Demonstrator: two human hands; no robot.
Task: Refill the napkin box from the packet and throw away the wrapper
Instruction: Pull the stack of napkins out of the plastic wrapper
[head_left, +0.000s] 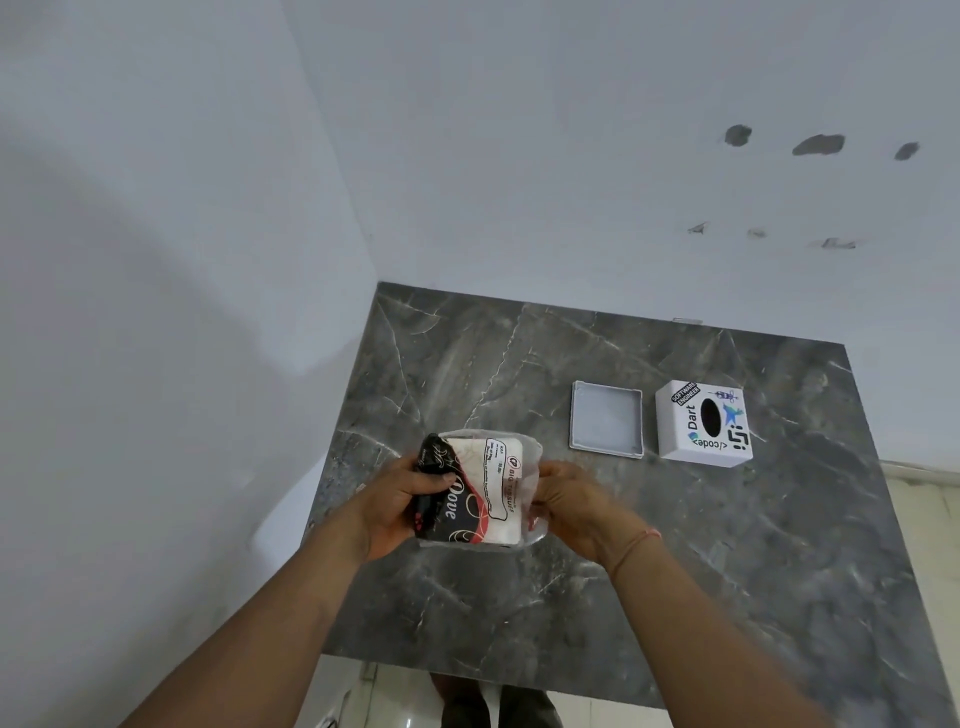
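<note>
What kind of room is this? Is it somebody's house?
Probably a room in a home or small office, though it is hard to be sure. A grey marble-look tabletop sits in a corner of plain painted walls with chipped patches, and a sticker-covered napkin box stands on it.

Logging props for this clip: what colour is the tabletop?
Dark grey marble pattern with pale veins on the tabletop, seen in the head view.
</note>
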